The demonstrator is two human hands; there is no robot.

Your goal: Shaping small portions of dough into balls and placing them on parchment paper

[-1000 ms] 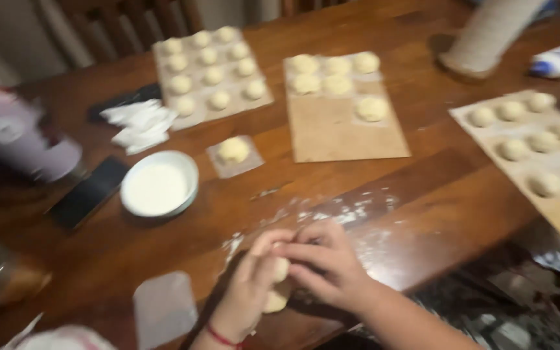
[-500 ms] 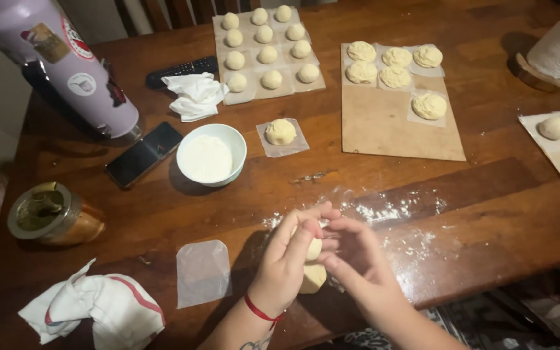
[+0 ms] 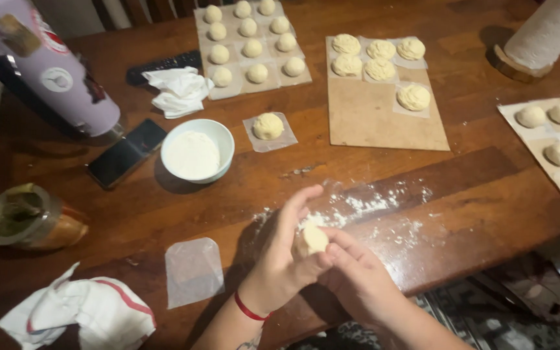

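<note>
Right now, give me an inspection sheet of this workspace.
Surface: wooden table, flour dusted near the hands.
Job's things: dough ball held between both hands; bowl of flour; shaped piece on paper square; board with five pieces; sheet of dough balls; empty paper square.
Clutter: phone, bottle, jar, cloth, tissues, remote.
Grippers: left hand and right hand pinch the dough.
Cables: nothing seen.
Surroundings: paper towel roll.
</note>
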